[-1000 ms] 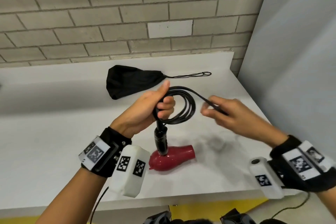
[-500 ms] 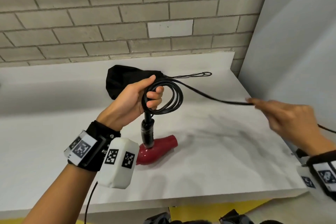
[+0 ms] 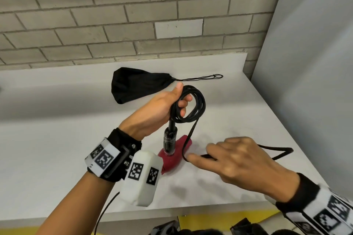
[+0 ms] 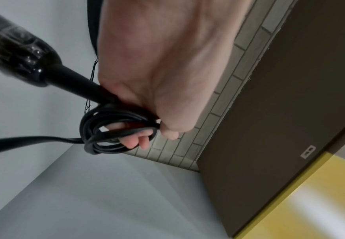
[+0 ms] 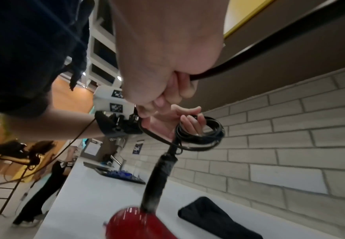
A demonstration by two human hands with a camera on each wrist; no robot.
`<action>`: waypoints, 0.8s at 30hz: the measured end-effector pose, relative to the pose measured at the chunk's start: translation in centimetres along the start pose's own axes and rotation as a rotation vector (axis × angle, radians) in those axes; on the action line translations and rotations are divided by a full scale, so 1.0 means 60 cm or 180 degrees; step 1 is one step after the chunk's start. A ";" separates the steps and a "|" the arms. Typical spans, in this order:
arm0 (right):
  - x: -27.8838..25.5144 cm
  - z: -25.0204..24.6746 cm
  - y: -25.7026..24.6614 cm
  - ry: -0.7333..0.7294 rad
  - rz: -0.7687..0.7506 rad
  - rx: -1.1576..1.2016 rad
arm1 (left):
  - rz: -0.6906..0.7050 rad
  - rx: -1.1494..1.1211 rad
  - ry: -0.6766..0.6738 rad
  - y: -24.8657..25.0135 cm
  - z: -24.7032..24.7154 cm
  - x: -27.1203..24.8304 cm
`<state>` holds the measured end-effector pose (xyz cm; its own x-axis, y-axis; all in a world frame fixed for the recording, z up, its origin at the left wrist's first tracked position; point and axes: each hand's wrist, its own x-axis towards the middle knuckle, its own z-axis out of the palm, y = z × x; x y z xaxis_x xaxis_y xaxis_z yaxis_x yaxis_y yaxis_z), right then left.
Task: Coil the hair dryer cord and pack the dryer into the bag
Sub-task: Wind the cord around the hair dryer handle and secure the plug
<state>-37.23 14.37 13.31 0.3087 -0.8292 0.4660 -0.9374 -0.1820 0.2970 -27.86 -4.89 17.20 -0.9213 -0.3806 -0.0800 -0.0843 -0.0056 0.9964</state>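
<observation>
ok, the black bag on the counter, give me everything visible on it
The black bag looks like soft, matte fabric. It lies flat and slack on the white counter near the brick wall, beyond the left hand. Its mouth is cinched to a point on the right, and a thin black drawstring trails from there along the counter. Neither hand touches it. The dryer is not in it.
</observation>
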 end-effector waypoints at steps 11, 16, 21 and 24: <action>0.116 -0.010 0.045 0.0661 0.0452 0.0358 | -0.0058 -0.0343 -0.0094 0.008 0.040 -0.022; 0.112 -0.021 0.103 0.0643 0.1195 0.0389 | 0.0061 0.0024 -0.0033 0.002 0.054 -0.029; 0.049 -0.003 0.185 0.0605 0.1074 0.0001 | 0.0129 0.0059 0.0293 0.015 0.035 -0.041; -0.017 -0.004 0.240 0.0709 0.1442 -0.0185 | 0.0032 0.0128 0.0411 0.016 0.011 -0.048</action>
<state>-50.96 12.72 17.34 -0.0940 -0.6842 0.7232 -0.9765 0.2047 0.0668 -25.51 -3.20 18.36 -0.8658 -0.4963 -0.0634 -0.0929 0.0349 0.9951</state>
